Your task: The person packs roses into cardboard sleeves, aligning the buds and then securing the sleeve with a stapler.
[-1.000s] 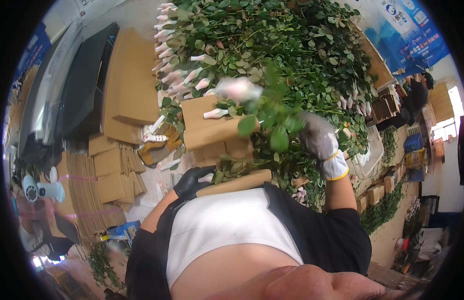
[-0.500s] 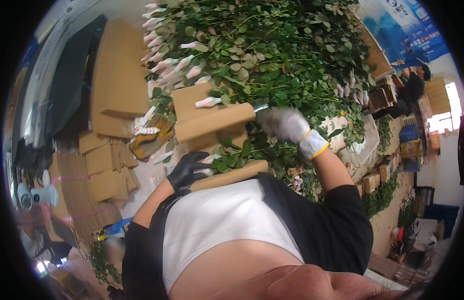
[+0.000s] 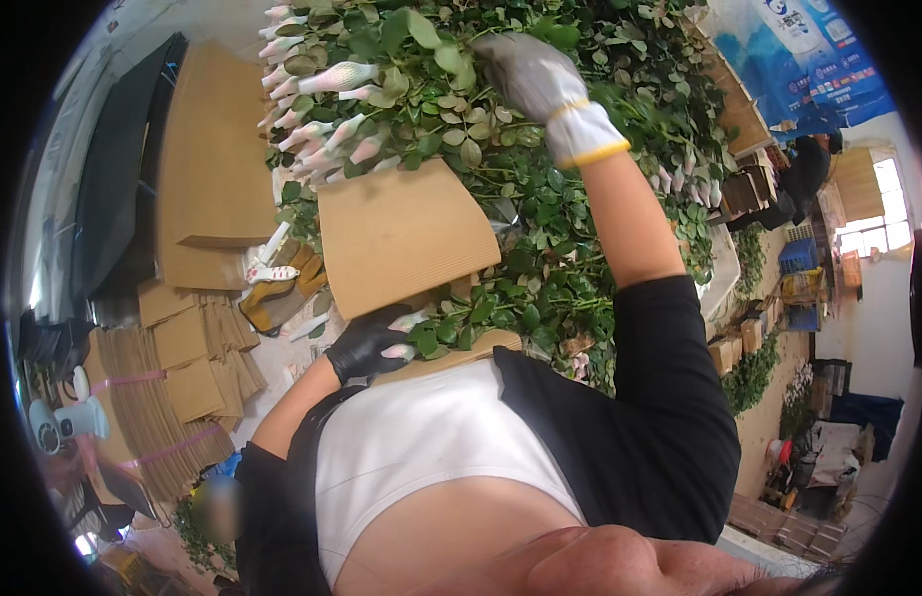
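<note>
My left hand (image 3: 369, 344), in a black glove, is curled around the bud ends of several roses (image 3: 398, 352) in white netting sleeves. These roses lie on corrugated cardboard (image 3: 461, 356) against my body, and the raised cardboard flap (image 3: 409, 233) covers some of my fingertips. My right hand (image 3: 535, 81), in a grey-and-white glove with a yellow cuff edge, reaches over the far rose pile (image 3: 580, 214). Its fingers are closed around the stem of a rose (image 3: 339, 77) whose sleeved bud points left; leaves partly hide the grip.
At the left stand large cardboard sheets (image 3: 214, 149) and bundled flat cardboard (image 3: 143, 397). Yellow-brown gloves (image 3: 272, 303) lie beside the flap. A white-and-blue device (image 3: 69, 422) is at the lower left. Another person (image 3: 808, 179) is at the far right, near blue crates (image 3: 800, 255).
My right hand has moved from beside the cardboard up and away onto the far pile, taking a rose. The rolled cardboard flap has flattened out. My left hand stays near the same roses.
</note>
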The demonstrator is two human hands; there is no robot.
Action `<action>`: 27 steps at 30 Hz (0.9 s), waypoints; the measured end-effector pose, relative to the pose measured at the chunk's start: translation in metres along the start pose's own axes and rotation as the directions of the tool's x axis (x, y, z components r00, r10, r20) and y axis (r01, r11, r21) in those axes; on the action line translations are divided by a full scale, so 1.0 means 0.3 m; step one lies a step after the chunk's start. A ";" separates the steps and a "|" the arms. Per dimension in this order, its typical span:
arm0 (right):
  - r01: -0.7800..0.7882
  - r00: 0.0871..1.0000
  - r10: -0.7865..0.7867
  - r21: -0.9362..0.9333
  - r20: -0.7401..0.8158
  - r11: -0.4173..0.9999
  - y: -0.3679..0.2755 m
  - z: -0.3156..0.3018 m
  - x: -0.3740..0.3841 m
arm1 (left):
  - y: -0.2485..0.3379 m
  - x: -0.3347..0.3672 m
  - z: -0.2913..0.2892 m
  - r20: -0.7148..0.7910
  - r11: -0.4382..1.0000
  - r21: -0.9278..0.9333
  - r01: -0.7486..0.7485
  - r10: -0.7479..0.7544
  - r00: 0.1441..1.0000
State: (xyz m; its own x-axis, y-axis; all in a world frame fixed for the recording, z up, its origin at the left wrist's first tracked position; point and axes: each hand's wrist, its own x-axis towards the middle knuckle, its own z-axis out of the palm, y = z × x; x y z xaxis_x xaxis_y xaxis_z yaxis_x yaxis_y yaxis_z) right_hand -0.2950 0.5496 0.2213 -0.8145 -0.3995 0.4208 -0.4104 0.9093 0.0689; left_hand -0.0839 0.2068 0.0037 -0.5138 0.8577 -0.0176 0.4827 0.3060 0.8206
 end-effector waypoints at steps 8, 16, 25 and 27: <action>-0.406 0.700 0.298 0.018 0.649 0.914 0.001 0.393 -0.427 | 0.019 0.030 -0.003 -0.029 0.996 0.071 -0.057 0.059 0.998; -0.295 0.757 0.394 -0.266 0.521 0.918 0.152 0.091 -0.463 | -0.025 -0.047 0.086 -0.296 0.983 0.153 -0.100 0.142 0.945; -0.419 0.875 0.480 -0.396 0.064 0.817 0.314 -0.618 -0.586 | -0.056 -0.057 0.130 -0.433 0.980 0.188 -0.069 0.146 0.889; -0.352 0.935 0.342 -0.335 -0.089 0.874 0.209 -0.690 -0.576 | -0.134 -0.091 0.156 -0.457 0.966 0.252 -0.054 0.168 0.873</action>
State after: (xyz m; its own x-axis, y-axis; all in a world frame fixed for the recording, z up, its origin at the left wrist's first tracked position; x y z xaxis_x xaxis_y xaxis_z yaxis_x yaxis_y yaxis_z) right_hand -0.0952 0.6996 0.3402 -0.8657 -0.0520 0.4979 0.0652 0.9744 0.2151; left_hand -0.0561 0.1905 -0.0555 -0.6917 0.6115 0.3842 0.6731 0.3531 0.6498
